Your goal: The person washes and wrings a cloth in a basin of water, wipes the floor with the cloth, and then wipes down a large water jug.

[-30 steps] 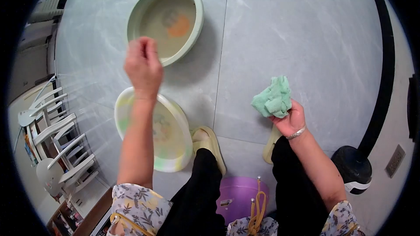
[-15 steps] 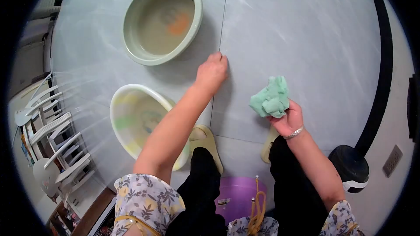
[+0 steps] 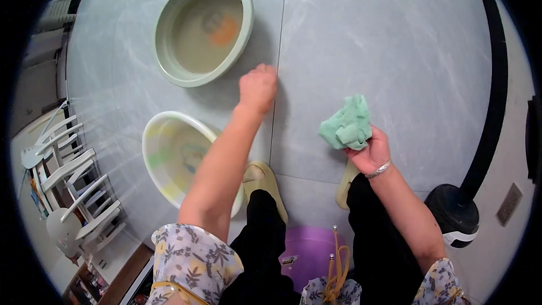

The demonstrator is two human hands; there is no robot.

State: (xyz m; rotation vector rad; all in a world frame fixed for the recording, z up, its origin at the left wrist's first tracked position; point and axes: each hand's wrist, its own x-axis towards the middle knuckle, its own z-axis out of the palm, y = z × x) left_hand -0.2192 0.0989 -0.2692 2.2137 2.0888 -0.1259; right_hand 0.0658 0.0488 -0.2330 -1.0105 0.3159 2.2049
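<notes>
My left hand [image 3: 258,88] is closed, back upward, above the grey floor tiles between the two basins and the tile seam. Its fingertips are turned away, so anything inside them is hidden. My right hand [image 3: 372,151] grips a crumpled green cloth [image 3: 349,122] by its lower edge, held up above the floor. Beyond my left hand stands a grey-green basin [image 3: 164,59] of cloudy water with an orange patch in it. Nearer, partly behind my left forearm, is a white basin [image 3: 151,161] with yellow and green patches, also holding liquid.
A purple plastic stool or tub [image 3: 310,251] is between my legs, beside my yellow slippers [image 3: 271,183]. A black and white rounded object [image 3: 451,214] stands by the wall at right. White chairs [image 3: 76,175] are at the left.
My left hand has shifted a little left, toward the grey-green basin, still closed. The right hand keeps the green cloth almost in place. The view has shifted slightly.
</notes>
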